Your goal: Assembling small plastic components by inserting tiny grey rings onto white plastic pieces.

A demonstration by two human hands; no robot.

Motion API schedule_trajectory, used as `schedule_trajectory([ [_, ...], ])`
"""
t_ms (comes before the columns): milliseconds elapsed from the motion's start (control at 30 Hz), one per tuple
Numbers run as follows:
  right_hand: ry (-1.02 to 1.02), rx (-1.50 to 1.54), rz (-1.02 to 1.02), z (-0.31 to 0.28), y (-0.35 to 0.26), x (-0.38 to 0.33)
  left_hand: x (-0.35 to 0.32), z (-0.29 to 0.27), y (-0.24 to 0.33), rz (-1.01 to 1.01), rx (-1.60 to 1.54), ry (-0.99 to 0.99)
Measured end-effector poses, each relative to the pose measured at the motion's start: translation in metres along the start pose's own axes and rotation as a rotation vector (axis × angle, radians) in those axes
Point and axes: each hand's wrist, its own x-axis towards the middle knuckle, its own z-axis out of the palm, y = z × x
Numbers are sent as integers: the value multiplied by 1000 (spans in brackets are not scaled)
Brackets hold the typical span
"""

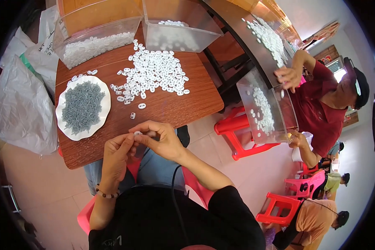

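My left hand (117,153) and my right hand (161,138) meet at the near edge of the brown wooden table (183,102). Between their fingertips they pinch one small white plastic piece (138,133). A loose pile of the same white pieces (154,75) is spread over the middle of the table. To the left stands a white plate (103,111) heaped with small grey-blue pins (82,106). One stray white piece (133,116) lies just beyond my fingers.
Two clear plastic bins (96,35) (183,29) with white pieces stand at the table's far edge. Plastic bags (23,108) lie at the left. At the right a person in red tips a clear bin (267,109) beside a second table (254,46). Red stools (237,131) stand between.
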Motion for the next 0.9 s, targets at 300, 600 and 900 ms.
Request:
schedule_trajectory([
  [300,183,-588,-125,-25,-46,23,2,2,8,-56,-44,22],
  [600,455,-305,-307,-164,-102,165,7,-7,4,-83,-135,17],
  [900,514,-548,-265,-165,-84,184,10,-17,1,-102,-181,-33],
])
